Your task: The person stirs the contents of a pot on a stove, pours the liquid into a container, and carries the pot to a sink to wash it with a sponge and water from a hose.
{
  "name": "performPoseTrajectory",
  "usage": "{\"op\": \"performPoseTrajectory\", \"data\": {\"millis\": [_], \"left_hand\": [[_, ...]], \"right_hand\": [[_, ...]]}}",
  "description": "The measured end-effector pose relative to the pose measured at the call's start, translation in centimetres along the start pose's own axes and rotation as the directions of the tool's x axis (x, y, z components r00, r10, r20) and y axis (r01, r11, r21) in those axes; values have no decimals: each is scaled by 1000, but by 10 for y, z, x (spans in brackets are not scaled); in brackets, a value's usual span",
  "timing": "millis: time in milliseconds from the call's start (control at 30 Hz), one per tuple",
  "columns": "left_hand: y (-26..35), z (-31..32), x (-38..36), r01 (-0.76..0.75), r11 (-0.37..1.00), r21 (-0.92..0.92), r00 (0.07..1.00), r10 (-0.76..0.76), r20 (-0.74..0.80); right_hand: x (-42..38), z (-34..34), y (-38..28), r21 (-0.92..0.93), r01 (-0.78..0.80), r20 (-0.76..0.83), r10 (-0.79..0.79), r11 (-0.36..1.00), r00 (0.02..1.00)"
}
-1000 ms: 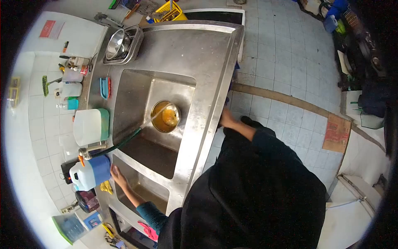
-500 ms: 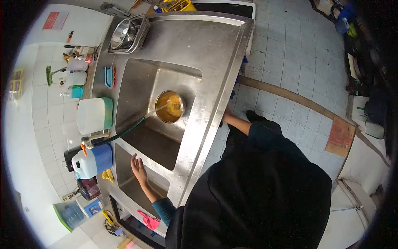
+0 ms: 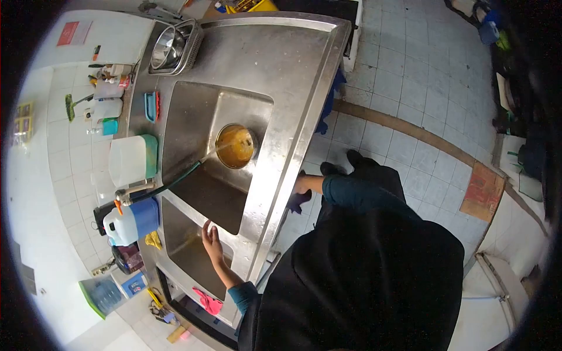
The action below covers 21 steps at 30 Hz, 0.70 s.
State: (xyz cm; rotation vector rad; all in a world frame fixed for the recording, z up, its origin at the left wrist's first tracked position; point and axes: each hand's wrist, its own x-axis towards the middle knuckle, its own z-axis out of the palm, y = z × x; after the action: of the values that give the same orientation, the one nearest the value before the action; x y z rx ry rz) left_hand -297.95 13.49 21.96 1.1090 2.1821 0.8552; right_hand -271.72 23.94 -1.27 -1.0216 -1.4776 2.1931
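Note:
My left hand (image 3: 212, 235) hangs over the divider between the two basins, its fingers loosely stretched and nothing in it. At the counter's front edge, my right hand (image 3: 302, 185) reaches low beside a dark blue-purple cloth (image 3: 300, 202); its fingers are mostly hidden. In the larger basin (image 3: 199, 193) stands a round metal pot (image 3: 219, 146) with cloudy yellow-orange liquid. Water pours into it from a green hose (image 3: 182, 177) fixed to the tap (image 3: 126, 196). The smaller basin (image 3: 181, 234) lies below my left forearm.
Behind the basins stand a blue-and-white jug (image 3: 140, 219), a pale green tub (image 3: 132, 159) and a blue brush (image 3: 151, 106). A metal basket with bowls (image 3: 170, 50) sits at the far end. A pink cloth (image 3: 208, 301) lies near the counter's end. More blue cloth (image 3: 332, 99) hangs under the edge.
My right hand has moved along the counter's front edge, and the dark cloth now shows beside it. My left hand has shifted from over the smaller basin toward the divider. Water keeps running.

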Motion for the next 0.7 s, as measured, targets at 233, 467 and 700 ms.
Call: {"op": "performPoseTrajectory", "data": {"millis": [233, 467, 700], "left_hand": [[0, 8, -42, 87, 996, -12, 996, -87, 0], [-24, 17, -91, 157, 987, -43, 984, -160, -74], [-19, 40, -112, 219, 960, -174, 961, -243, -130]], "right_hand": [[6, -33, 24, -125, -90, 60, 98, 988, 993], [15, -66, 12, -266, -68, -234, 4, 962, 972], [-2, -67, -26, -496, 150, -515, -429, 855, 742]]}}
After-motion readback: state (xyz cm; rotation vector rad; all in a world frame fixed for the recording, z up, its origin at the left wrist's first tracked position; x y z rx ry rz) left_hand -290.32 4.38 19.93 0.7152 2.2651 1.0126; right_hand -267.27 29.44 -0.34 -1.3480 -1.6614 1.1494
